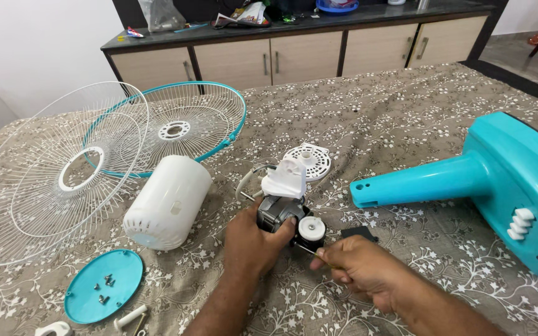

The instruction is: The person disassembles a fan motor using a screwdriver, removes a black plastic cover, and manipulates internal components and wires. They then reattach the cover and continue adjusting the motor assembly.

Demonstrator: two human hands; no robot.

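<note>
The left hand (253,239) is gripping the fan motor (284,208); the right hand (359,264) is pinching a thin tool (306,250) against it.

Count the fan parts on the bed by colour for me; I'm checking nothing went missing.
Teal: 3, namely the fan base, the teal-rimmed grille and the round cap.
White: 2, namely the wire grille and the motor cover.
Grey and white: 1, the motor.
Total: 6
</note>
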